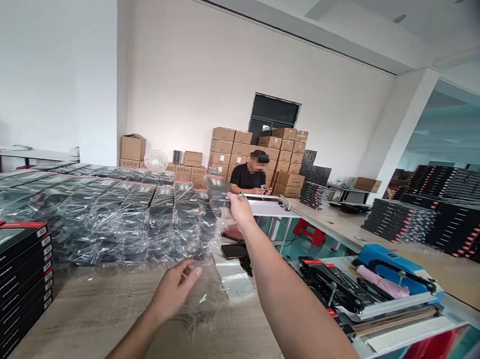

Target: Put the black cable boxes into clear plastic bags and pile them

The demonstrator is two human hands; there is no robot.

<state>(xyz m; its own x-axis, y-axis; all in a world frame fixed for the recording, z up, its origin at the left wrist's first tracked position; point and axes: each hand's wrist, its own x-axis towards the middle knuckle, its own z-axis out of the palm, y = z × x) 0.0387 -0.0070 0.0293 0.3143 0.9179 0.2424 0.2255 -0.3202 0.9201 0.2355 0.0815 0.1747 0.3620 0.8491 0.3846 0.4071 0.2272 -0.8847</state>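
My right hand (238,207) reaches far forward and grips a black box wrapped in clear film (218,195), holding it at the right end of a long stack of several film-wrapped black boxes (111,215). My left hand (175,289) hovers lower over the wooden table (105,312), fingers loosely curled, and touches a loose sheet of clear plastic film (212,291). Nothing is visibly gripped in it.
Unwrapped black boxes (8,273) are stacked at the near left. A sealing machine (379,296) stands to the right, with a phone (234,250) beyond the film. A person in a black shirt (250,176) sits at a far table before cardboard cartons (261,154). More black stacks (433,213) fill the right bench.
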